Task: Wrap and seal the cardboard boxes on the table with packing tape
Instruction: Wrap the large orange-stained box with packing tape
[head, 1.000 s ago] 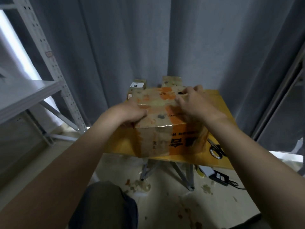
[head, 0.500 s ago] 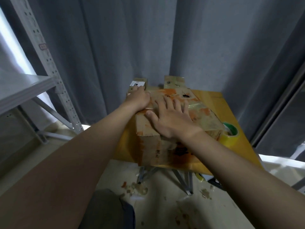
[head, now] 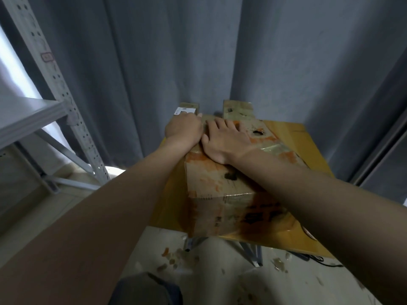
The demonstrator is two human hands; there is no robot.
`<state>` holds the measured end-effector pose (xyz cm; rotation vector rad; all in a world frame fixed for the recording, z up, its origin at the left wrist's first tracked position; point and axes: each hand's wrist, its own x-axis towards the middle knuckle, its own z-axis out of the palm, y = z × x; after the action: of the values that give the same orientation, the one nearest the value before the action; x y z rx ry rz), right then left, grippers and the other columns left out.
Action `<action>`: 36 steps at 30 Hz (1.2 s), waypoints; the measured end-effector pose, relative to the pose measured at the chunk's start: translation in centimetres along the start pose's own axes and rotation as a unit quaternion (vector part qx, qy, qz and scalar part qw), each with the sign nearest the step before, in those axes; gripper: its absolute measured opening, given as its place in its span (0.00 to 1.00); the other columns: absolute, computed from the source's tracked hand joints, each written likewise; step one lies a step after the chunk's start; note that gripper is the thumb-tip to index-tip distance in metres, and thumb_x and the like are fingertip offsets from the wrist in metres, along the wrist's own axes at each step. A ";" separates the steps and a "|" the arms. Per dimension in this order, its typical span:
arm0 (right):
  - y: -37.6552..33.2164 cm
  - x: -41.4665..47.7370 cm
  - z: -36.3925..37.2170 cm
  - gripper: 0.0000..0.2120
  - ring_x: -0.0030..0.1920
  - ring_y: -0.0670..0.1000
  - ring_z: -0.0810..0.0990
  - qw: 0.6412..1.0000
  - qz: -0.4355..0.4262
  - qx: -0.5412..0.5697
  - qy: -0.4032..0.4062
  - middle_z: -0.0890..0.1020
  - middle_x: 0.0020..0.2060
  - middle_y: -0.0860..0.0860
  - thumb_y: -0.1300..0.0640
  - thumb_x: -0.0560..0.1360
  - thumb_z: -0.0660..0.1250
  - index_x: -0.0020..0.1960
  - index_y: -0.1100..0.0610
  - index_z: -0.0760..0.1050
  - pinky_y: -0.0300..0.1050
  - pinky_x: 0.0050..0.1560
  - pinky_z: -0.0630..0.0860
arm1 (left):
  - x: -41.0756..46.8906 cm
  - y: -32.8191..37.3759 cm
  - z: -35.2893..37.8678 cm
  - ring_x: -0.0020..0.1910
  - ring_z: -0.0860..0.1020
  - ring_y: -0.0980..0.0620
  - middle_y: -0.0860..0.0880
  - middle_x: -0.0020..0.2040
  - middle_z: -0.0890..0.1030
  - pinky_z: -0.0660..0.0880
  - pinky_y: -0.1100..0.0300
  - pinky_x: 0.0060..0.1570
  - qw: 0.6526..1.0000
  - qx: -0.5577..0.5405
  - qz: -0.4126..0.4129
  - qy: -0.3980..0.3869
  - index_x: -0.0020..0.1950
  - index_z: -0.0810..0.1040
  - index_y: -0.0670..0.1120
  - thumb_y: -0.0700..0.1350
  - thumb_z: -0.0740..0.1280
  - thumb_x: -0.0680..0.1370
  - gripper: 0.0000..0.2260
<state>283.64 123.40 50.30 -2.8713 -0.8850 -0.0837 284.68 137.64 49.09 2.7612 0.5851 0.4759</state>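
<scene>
A large worn cardboard box (head: 211, 181) with orange marks and clear tape strips lies on the yellow table (head: 308, 142). My left hand (head: 184, 129) is at the box's far left corner, its fingers curled over the far edge. Right beside it, my right hand (head: 222, 143) presses flat on the box top, fingers spread and pointing away from me. A band of clear tape (head: 275, 148) runs across the top to the right of that hand. No tape roll is in view; my right forearm covers the table's right side.
Two small cardboard boxes stand at the table's far edge, one with a white label (head: 187, 109), the other (head: 237, 111) to its right. A grey metal shelf rack (head: 55, 84) stands at the left. Grey curtains hang behind. Scraps and a black cable (head: 319, 260) lie on the floor.
My right hand slid along the box top toward the far left corner and now lies beside my left hand. The green tape roll seen earlier at the right is out of sight.
</scene>
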 end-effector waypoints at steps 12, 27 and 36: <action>1.2 7.7 0.3 0.23 0.45 0.58 0.74 0.997 0.033 0.014 0.064 0.83 0.52 0.58 0.42 0.85 0.49 0.38 0.54 0.69 0.54 0.52 0.71 | 1.4 1.0 0.2 0.66 0.76 0.40 0.42 0.67 0.79 0.67 0.52 0.52 0.996 0.087 -0.027 -0.007 0.69 0.78 0.44 0.47 0.55 0.87 0.16; 1.9 11.3 0.6 0.21 0.59 0.61 0.79 0.985 0.145 0.081 0.050 0.81 0.61 0.58 0.44 0.84 0.52 0.59 0.56 0.79 0.55 0.57 0.74 | 0.6 1.2 -0.2 0.65 0.76 0.38 0.40 0.67 0.78 0.67 0.52 0.48 0.992 0.113 -0.045 -0.036 0.69 0.77 0.42 0.43 0.59 0.83 0.16; 8.0 5.3 -3.8 0.29 0.78 0.64 0.64 0.974 0.209 0.057 -0.064 0.63 0.81 0.58 0.40 0.86 0.46 0.81 0.53 0.64 0.64 0.76 0.62 | 0.2 1.3 -3.1 0.69 0.75 0.38 0.41 0.74 0.75 0.72 0.49 0.70 0.970 -0.135 -0.149 -0.138 0.77 0.70 0.45 0.49 0.56 0.85 0.21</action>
<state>292.45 119.22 53.63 -2.9065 -0.2730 0.1924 284.10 137.22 52.38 2.3699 0.7818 0.0897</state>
